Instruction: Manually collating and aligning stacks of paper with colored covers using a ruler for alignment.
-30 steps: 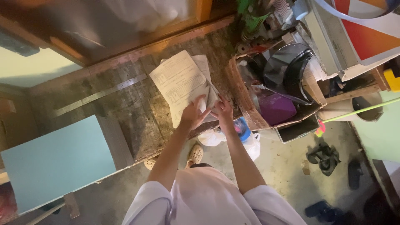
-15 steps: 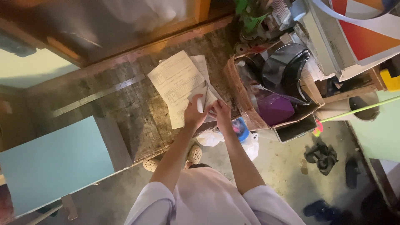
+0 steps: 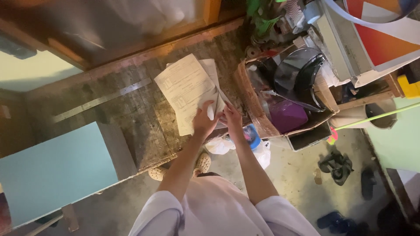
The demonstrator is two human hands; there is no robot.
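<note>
Head view, looking straight down. My left hand (image 3: 204, 119) lies on the lower right part of the paper sheets (image 3: 188, 91), fingers bent over the edge; it seems to pinch them, though the thumb is hidden, so I cannot tell how firm the hold is. My right hand (image 3: 232, 119) is just beside it, at the right edge of the same stack. The two hands are close together, nearly touching. Whether the right one grips the paper or only rests against it I cannot tell.

The sheets sit at centre frame, a little above the middle, on a dark, mottled countertop (image 3: 131, 118). The top sheet is printed like a form; at least one more sheet sticks out from under it on the right.

Just right of the papers: an open cardboard box (image 3: 249, 98) crammed with things, among them a black helmet-like item (image 3: 299, 70) and a purple container (image 3: 286, 116).

Lower left: a pale blue panel (image 3: 52, 170).

Below the hands, on the concrete floor (image 3: 297, 183): a white plastic bag (image 3: 221, 145), my beige shoe (image 3: 202, 162), and dark sandals (image 3: 336, 165) toward lower right.
</note>
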